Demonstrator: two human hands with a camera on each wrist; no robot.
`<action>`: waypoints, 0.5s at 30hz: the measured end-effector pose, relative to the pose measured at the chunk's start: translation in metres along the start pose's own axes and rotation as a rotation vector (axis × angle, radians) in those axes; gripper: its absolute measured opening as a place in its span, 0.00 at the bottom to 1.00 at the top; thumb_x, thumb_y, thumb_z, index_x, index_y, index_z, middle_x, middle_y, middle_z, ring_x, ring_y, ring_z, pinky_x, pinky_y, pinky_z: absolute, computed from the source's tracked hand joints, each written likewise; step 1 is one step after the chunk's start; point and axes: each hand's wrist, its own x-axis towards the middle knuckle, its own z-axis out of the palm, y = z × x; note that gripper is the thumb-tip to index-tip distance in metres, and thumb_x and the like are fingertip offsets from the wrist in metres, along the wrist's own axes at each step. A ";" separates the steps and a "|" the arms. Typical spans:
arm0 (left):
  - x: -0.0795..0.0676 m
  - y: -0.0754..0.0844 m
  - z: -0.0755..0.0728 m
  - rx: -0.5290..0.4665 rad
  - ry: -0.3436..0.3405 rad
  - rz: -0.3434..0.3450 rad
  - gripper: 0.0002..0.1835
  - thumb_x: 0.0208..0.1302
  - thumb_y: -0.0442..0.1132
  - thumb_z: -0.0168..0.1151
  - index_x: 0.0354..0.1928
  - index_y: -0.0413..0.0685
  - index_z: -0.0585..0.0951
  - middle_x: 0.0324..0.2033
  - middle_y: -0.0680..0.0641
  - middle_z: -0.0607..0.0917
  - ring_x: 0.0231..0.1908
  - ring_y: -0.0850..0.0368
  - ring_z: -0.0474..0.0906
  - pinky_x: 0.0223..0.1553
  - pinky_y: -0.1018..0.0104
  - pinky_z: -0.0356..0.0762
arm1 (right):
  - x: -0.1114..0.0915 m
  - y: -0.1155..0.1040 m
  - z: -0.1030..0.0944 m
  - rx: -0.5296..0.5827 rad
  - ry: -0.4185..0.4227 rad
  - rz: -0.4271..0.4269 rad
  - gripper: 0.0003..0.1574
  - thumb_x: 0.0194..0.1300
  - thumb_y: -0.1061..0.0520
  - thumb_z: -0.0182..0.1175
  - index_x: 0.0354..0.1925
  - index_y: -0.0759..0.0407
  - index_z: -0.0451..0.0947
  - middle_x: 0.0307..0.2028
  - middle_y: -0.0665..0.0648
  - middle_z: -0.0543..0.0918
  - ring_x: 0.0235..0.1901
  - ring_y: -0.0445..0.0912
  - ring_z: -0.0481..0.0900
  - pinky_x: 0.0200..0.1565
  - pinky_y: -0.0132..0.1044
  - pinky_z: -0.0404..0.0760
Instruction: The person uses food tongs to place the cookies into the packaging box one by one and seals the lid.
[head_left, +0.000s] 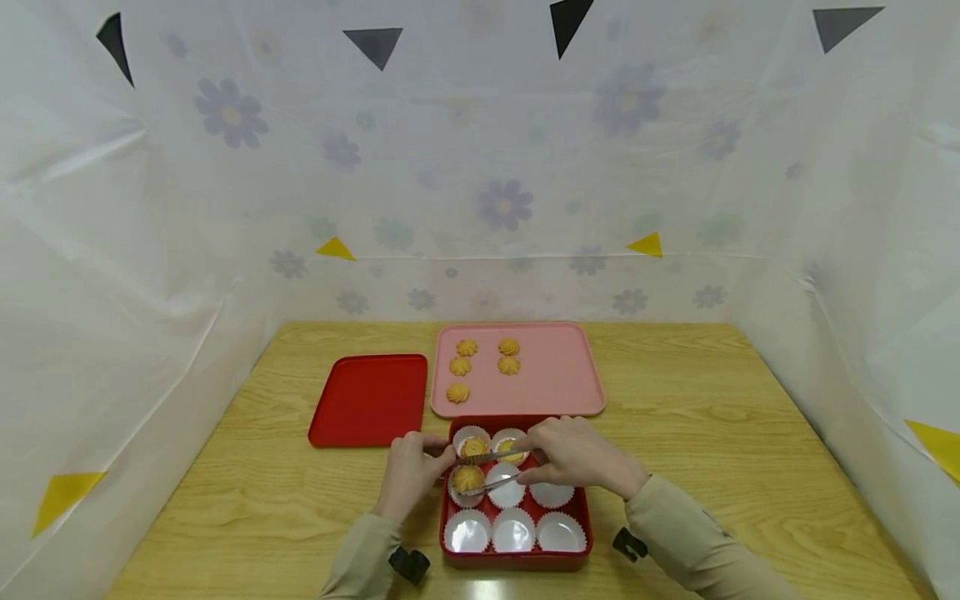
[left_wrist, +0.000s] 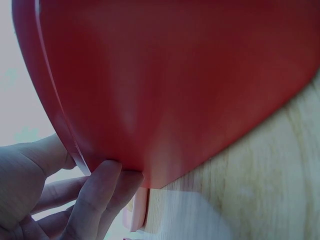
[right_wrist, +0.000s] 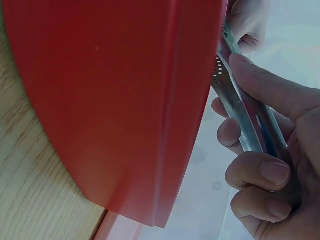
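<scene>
My right hand [head_left: 573,454] grips a pair of metal tongs [right_wrist: 235,97], fingers and thumb wrapped round the arms. The tongs reach left over the red box [head_left: 516,560], their tips at either side of a swirled cookie [head_left: 468,477] in the middle-left paper cup. On the box's left side, my left hand [head_left: 415,471] pinches the wall, thumb at the rim and fingers against the outside [left_wrist: 102,190]. Behind, one cookie [head_left: 474,448] lies in the back-left cup and another [head_left: 512,452] in the back-middle cup, partly covered by the tongs. The back-right cup is hidden by my right hand.
Beyond the box lies a pink tray [head_left: 558,375] with several cookies on its left half. A flat red lid [head_left: 371,400] rests on the wooden table [head_left: 675,400] to the left. The front row holds bare white paper cups [head_left: 513,531]. Patterned curtains enclose the table.
</scene>
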 end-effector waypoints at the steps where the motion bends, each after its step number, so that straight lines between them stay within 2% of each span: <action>1: 0.000 0.000 0.000 0.000 0.000 0.000 0.06 0.56 0.36 0.69 0.33 0.42 0.91 0.27 0.48 0.91 0.30 0.61 0.81 0.33 0.70 0.76 | 0.000 0.000 0.000 0.004 -0.001 0.004 0.16 0.58 0.45 0.72 0.44 0.48 0.88 0.17 0.43 0.67 0.19 0.31 0.57 0.22 0.26 0.54; 8: 0.000 0.000 0.000 0.004 0.000 -0.004 0.06 0.56 0.36 0.69 0.32 0.42 0.91 0.27 0.48 0.91 0.29 0.62 0.80 0.32 0.70 0.76 | -0.002 0.003 0.002 0.034 0.013 0.019 0.21 0.57 0.45 0.73 0.48 0.49 0.88 0.17 0.42 0.67 0.20 0.31 0.57 0.24 0.25 0.57; 15: 0.000 0.000 0.000 -0.004 0.001 0.001 0.07 0.56 0.37 0.69 0.33 0.42 0.91 0.27 0.48 0.91 0.30 0.60 0.82 0.33 0.68 0.77 | -0.015 0.021 0.004 0.268 0.054 -0.041 0.24 0.63 0.46 0.69 0.53 0.57 0.86 0.20 0.42 0.69 0.22 0.31 0.62 0.28 0.25 0.64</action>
